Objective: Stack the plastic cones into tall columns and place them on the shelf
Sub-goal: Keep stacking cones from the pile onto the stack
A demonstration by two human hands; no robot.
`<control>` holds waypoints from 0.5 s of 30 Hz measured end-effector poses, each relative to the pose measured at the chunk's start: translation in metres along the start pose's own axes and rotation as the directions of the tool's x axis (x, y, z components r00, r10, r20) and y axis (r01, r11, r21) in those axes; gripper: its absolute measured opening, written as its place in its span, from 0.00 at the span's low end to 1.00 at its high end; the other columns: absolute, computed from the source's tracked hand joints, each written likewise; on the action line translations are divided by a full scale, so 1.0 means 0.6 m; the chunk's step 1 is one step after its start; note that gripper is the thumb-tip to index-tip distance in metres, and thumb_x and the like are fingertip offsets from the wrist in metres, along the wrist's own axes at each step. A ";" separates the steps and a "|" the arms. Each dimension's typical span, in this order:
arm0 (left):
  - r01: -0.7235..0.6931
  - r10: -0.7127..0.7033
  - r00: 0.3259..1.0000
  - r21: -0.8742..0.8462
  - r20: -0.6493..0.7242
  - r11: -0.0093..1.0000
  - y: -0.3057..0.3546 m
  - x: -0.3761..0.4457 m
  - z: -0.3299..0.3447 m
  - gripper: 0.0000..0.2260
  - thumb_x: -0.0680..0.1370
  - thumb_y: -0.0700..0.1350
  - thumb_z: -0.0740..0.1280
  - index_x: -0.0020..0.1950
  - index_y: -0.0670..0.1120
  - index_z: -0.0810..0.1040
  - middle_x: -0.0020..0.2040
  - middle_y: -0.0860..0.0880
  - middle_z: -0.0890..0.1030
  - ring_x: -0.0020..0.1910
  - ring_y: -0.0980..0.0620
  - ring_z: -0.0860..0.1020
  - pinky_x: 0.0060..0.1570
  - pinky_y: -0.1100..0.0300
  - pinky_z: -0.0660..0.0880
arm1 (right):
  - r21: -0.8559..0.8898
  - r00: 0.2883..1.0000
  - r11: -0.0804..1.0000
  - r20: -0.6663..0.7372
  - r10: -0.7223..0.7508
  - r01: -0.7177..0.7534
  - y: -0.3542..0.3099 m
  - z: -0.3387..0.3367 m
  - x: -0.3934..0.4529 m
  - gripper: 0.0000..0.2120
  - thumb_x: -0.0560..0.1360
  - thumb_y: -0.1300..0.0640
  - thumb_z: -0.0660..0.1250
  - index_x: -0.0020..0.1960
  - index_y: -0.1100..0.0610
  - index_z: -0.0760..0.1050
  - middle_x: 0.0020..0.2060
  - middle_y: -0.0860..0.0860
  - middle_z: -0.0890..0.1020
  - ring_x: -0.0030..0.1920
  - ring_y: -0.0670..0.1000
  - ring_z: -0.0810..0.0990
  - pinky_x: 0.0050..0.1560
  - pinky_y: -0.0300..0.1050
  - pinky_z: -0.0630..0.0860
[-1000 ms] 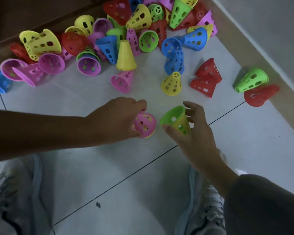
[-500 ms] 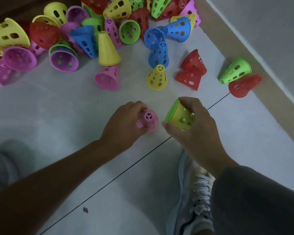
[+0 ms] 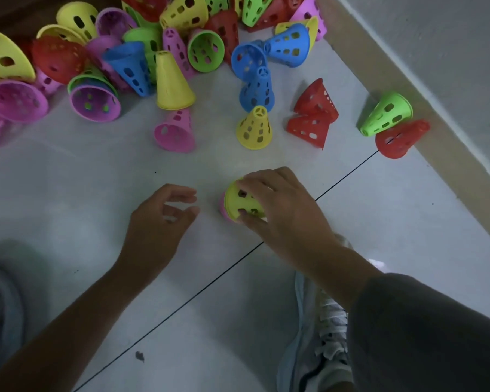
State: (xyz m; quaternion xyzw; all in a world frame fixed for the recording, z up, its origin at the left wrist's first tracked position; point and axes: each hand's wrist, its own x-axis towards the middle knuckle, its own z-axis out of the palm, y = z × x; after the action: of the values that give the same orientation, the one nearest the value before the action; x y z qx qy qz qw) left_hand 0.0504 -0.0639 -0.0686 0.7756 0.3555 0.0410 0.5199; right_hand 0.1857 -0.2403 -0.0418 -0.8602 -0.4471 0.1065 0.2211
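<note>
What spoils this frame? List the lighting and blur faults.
Head view: dim, bluish light; the left hand is slightly motion-blurred; the floor tile shows a soft pale sheen; wide-angle bending at the edges; the yellow cone stays readable.

Landmark: upright yellow perforated plastic cone on pale tiled floor. Left of it, pink perforated plastic cone on its side. Right, two red perforated plastic cones touching. Behind, heap of mixed plastic cones. Before it, yellow-green cone nested over pink cone
</note>
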 end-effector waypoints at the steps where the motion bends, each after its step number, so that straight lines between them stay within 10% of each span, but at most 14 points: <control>1: -0.007 0.007 1.000 -0.002 0.002 1.000 0.007 0.007 -0.001 0.10 0.77 0.40 0.73 0.55 0.52 0.81 0.51 0.56 0.85 0.44 0.49 0.82 0.50 0.53 0.79 | 0.005 1.000 1.000 -0.007 -0.009 0.009 -0.002 0.003 0.001 0.20 0.71 0.55 0.75 0.61 0.58 0.79 0.58 0.53 0.81 0.56 0.58 0.76 0.55 0.54 0.77; 15: -0.198 0.194 0.977 0.037 0.084 0.980 0.129 0.129 0.032 0.09 0.77 0.45 0.73 0.57 0.50 0.80 0.52 0.57 0.82 0.45 0.58 0.79 0.44 0.73 0.73 | -0.015 0.974 0.981 -0.119 0.192 -0.195 0.106 -0.042 0.056 0.23 0.78 0.43 0.67 0.67 0.55 0.76 0.65 0.53 0.76 0.67 0.53 0.69 0.67 0.43 0.65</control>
State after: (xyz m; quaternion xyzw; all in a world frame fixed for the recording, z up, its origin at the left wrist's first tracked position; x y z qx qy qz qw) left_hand 0.1556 -0.0490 -0.0363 0.8194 0.2570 0.0529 0.5096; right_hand 0.2608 -0.2518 -0.0490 -0.9072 -0.3489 0.0708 0.2240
